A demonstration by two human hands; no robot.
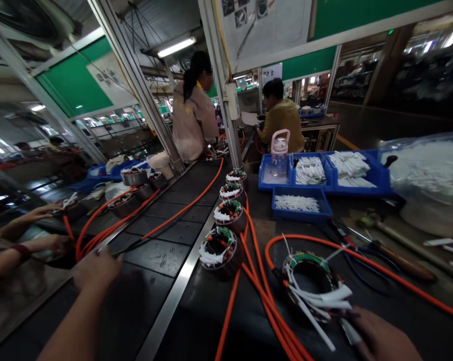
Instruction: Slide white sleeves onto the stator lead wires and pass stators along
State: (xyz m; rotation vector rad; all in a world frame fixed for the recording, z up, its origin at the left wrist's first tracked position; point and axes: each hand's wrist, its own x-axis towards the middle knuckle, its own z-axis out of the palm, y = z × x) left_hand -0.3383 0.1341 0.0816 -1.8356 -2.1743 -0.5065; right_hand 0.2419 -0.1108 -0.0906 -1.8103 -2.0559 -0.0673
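Note:
My left hand (98, 271), smeared by motion, reaches over the dark conveyor. Its fingers close at the dark lead end of an orange cable (188, 203). At the lower right, my right hand (384, 333) is closed around a hand tool (349, 331) with a metal end; its exact kind is unclear. Just beyond that hand lies a stator (286, 281) with green lacing, white sleeves and an orange cable attached. White sleeving tubes (324, 298) cross its near side. Several similar stators (220, 260) stand in a row along the conveyor's metal edge.
Blue bins (361, 188) hold white tubes and a bottle (280, 155). Pliers (361, 250), a wooden-handled tool (407, 263) and a plastic bag (429, 185) lie right. A co-worker's hands (41, 245) work at the left, near more stators (124, 205). Two people are ahead.

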